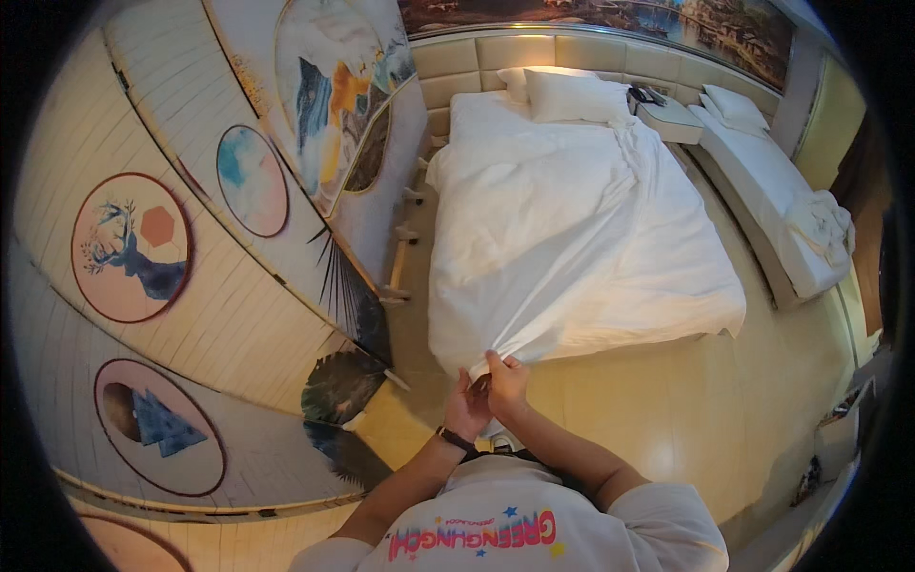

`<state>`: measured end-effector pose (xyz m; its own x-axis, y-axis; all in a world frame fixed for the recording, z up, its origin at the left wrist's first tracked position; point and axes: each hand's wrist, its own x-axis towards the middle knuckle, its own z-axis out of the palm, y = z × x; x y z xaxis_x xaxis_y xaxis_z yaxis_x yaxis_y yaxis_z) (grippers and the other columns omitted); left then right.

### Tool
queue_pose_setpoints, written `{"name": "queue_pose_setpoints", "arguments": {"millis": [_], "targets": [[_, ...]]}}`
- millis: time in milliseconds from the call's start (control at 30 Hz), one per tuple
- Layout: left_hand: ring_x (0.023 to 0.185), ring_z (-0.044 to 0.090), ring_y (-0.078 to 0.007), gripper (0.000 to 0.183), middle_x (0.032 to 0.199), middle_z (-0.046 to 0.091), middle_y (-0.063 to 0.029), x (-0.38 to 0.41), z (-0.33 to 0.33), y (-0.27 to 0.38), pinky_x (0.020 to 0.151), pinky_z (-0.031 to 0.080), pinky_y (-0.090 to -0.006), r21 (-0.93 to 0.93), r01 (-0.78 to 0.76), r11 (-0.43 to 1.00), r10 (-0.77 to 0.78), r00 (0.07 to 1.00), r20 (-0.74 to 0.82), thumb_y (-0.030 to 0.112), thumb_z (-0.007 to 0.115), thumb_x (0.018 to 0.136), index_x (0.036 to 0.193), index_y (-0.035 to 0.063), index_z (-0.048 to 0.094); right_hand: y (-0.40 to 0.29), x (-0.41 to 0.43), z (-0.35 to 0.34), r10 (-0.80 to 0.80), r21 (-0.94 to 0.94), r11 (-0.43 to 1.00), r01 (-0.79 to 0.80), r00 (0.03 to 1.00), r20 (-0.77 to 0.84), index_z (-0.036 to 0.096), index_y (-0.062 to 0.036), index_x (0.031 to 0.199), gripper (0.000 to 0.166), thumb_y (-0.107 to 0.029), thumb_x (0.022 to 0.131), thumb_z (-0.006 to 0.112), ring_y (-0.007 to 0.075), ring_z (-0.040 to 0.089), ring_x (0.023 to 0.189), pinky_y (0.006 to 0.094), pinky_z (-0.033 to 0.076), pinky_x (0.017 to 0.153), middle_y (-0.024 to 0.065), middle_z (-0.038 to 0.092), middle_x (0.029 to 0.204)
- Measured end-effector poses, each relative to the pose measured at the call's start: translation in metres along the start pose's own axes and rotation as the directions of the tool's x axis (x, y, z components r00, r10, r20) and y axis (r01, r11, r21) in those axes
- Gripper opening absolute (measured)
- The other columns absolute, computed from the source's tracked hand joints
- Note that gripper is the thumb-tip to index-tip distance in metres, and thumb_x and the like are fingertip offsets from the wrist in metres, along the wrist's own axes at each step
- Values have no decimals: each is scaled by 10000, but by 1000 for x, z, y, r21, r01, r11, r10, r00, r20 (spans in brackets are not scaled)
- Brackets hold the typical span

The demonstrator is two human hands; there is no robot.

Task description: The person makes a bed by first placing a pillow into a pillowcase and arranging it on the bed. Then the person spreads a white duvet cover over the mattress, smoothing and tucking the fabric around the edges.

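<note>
A white duvet [543, 214] covers the large bed, and its near left corner is drawn up towards me. My left hand [470, 407], with a dark band on the wrist, grips the edge of that corner. Close beside it, my right hand [509, 382] pinches the same fabric between thumb and fingers. Taut folds run from my hands diagonally up across the duvet to the far right. Bunched cloth lies along the upper right side. At the headboard rest white pillows [575, 95].
A folding screen [264, 286] with painted panels stands close on my left, its feet near the bed. Right of the bed are a nightstand [668, 118] with a telephone [645, 95] and a narrow second bed [765, 193] with a crumpled white cloth [822, 225]. Tiled floor [643, 400] lies before me.
</note>
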<state>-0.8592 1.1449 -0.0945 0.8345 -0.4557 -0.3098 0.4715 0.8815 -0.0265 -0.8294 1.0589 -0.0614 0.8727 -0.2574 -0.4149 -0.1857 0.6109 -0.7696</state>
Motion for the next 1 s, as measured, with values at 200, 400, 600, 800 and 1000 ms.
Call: {"name": "queue_pose_setpoints", "arguments": {"millis": [200, 400, 600, 800, 1000], "targets": [[1003, 523, -275, 267, 1091, 541, -136, 28, -13, 10, 913, 418, -435, 87, -255, 963, 269, 923, -275, 203, 478, 903, 1074, -3, 484, 12, 6, -23, -84, 209, 975, 72, 995, 47, 540, 15, 760, 166, -133, 828, 508, 159, 549, 673, 290, 461, 624, 78, 568, 757], [1020, 499, -280, 242, 1091, 534, -143, 7, -7, -3, 910, 419, -433, -18, -339, 941, 305, 869, -390, 93, 524, 869, 1077, -19, 469, 26, 20, -50, 201, 267, 949, -169, 975, -99, 504, 6, 881, 173, -133, 778, 517, 224, 549, 789, 363, 475, 684, 102, 536, 817], [961, 515, -267, 199, 1033, 551, -126, -22, -26, -20, 853, 431, -415, 78, -281, 957, 291, 911, -292, 109, 503, 883, 1045, -6, 493, 45, 56, -81, 408, 245, 900, -360, 895, -181, 490, -29, 859, 152, -143, 767, 532, 236, 525, 767, 381, 468, 656, 85, 500, 792], [970, 487, -248, 190, 1059, 537, -118, -32, -46, -12, 836, 407, -407, -128, -282, 951, 198, 871, -449, 141, 494, 892, 1034, 15, 490, 17, 71, -120, 245, -13, 963, -270, 890, -383, 521, -9, 771, 115, -123, 772, 533, 220, 521, 755, 351, 468, 651, 90, 512, 789], [974, 477, -255, 188, 1086, 515, -116, -24, -32, -10, 845, 395, -424, -152, -381, 912, 276, 844, -460, 145, 481, 899, 1047, 29, 485, 7, 122, -126, 622, 399, 738, -544, 778, -90, 481, 4, 1031, 272, -228, 891, 459, 256, 515, 879, 423, 460, 818, 150, 500, 991]]}}
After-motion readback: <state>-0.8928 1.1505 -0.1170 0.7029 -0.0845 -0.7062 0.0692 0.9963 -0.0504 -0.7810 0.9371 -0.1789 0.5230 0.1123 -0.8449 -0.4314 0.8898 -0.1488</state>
